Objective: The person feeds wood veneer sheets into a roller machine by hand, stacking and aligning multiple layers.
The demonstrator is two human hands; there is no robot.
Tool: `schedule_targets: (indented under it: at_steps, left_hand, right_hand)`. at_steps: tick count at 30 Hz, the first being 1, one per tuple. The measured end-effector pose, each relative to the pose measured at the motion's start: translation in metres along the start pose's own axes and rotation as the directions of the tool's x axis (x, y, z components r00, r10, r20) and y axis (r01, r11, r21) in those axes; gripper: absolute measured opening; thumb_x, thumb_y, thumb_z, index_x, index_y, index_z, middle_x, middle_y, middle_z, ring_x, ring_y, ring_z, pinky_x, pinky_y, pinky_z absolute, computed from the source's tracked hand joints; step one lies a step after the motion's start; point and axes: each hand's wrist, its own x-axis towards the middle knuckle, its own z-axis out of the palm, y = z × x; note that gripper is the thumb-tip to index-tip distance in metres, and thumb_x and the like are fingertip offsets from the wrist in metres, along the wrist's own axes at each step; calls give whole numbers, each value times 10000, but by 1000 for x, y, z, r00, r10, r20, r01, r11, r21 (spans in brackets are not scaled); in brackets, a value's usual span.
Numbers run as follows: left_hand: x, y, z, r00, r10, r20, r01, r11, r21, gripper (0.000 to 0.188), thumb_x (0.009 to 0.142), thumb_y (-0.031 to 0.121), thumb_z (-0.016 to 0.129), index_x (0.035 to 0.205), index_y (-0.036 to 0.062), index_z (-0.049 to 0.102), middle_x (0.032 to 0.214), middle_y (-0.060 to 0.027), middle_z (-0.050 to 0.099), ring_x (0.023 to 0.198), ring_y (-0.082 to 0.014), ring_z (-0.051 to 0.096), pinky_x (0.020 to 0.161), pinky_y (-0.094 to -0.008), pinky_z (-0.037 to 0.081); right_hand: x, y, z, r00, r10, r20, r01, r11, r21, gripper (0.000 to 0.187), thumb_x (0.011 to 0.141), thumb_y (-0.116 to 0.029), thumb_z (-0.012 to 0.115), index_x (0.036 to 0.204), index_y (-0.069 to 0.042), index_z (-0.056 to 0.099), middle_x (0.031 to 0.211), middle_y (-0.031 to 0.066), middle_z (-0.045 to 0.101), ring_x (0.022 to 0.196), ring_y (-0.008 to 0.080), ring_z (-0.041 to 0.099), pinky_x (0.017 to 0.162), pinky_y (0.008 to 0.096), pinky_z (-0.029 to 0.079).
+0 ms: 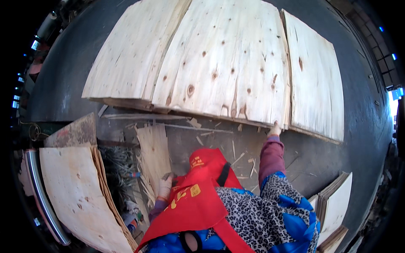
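A pale, knotty wood veneer sheet [228,59] tops the middle stack ahead of me. My right hand [275,129] reaches forward to its near right corner, fingers closed at the edge with the thumb on top. Low on the left, my left hand [164,186] is beside my red apron [196,202], in a light covering. Its fingers are curled, with something dark at their tips that I cannot make out. A narrow veneer strip [154,147] lies just beyond this hand.
Further veneer stacks stand left [130,55] and right [316,80] of the middle one. A curved veneer stack [80,185] sits lower left, beside a shiny metal roller [44,196]. More stacked veneer [335,202] is lower right. Splinters litter the dark floor [211,130].
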Motion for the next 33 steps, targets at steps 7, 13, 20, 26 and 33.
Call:
schedule_targets:
  at_steps: [7, 13, 20, 26, 33]
  left_hand:
    - [37, 53, 1, 996, -47, 72, 34, 984, 174, 303, 817, 251, 546, 987, 3, 584, 852, -80, 626, 702, -167, 601, 619, -265, 478]
    - [120, 73, 7, 989, 102, 110, -124, 966, 225, 307, 812, 271, 560, 978, 16, 601, 831, -67, 625, 702, -153, 593, 606, -256, 471]
    - [136, 167, 118, 864, 423, 272, -492, 601, 629, 471, 762, 285, 646, 1125, 10, 529, 971, -117, 628, 858, -219, 615, 732, -288, 479]
    - [99, 230, 292, 523, 515, 679, -781, -28, 624, 1283, 535, 560, 736, 1375, -18, -41, 1440, -172, 98, 1320, -307, 157, 1076, -443, 124]
    - [74, 248, 377, 747, 553, 369, -576, 816, -56, 921, 646, 366, 737, 1341, 5, 253, 1271, -157, 436, 1181, -285, 410, 975, -438, 319]
  right_hand:
    - [9, -18, -1, 958, 284, 36, -281, 912, 299, 468, 790, -424, 574, 1136, -126, 473, 1040, 71, 490, 913, 261, 482, 675, 407, 400]
    - [-27, -53, -11, 952, 276, 132, -306, 865, 398, 574, 776, -525, 527, 1188, -133, 450, 1216, 112, 445, 1113, 276, 425, 903, 434, 355]
    - [-65, -106, 15, 950, -69, 304, -36, 944, 328, 476, 851, -321, 536, 1241, -58, 459, 1250, 78, 471, 1155, 227, 425, 995, 362, 316]
    - [-124, -155, 31, 859, -264, 439, 286, 958, 18, 419, 797, -134, 624, 1177, -19, 491, 1169, 95, 505, 1100, 186, 459, 922, 312, 398]
    - [-209, -200, 130, 285, -405, 869, 958, 142, -248, 883, 560, -427, 761, 1238, 23, 418, 1321, 227, 343, 1235, 400, 316, 992, 449, 322]
